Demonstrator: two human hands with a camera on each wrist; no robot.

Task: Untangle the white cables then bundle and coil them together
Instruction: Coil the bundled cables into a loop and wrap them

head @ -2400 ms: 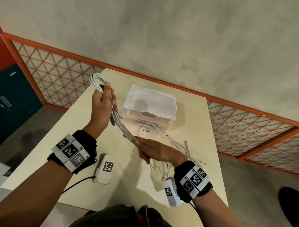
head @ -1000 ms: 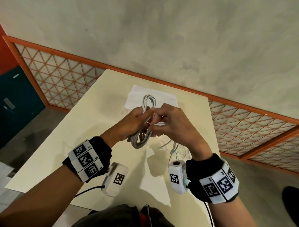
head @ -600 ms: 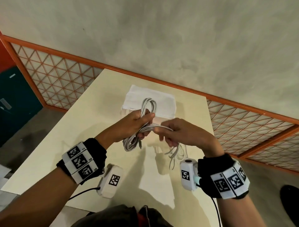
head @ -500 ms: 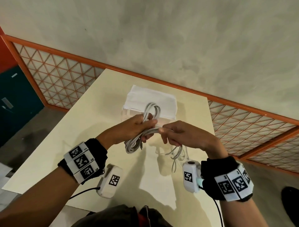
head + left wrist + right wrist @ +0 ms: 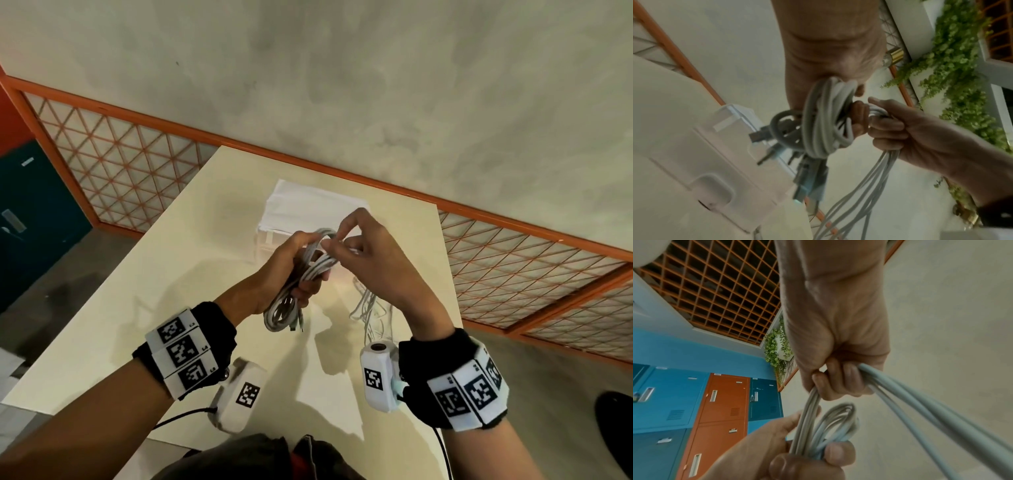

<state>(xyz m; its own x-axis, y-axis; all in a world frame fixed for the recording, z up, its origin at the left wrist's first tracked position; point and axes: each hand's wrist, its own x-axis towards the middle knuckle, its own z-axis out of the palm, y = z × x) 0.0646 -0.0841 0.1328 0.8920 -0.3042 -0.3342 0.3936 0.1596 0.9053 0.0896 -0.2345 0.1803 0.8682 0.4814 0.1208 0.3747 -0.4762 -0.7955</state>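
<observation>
White cables [image 5: 301, 274] now sit folded into a short hank above the table [image 5: 191, 260], no longer stretched long as they were seconds ago; I judge coiling nearly done. My left hand [image 5: 284, 267] fists around the hank. My right hand [image 5: 370, 253], raised, pinches the loose tails [image 5: 869, 175], wrapping them crosswise.

No words, brands or numbers can be read. The wrist bands [image 5: 181, 353] and the wrist cameras [image 5: 376, 377] carry only black-and-white square code markers; the small locker labels [image 5: 732, 430] are too blurred to read.
</observation>
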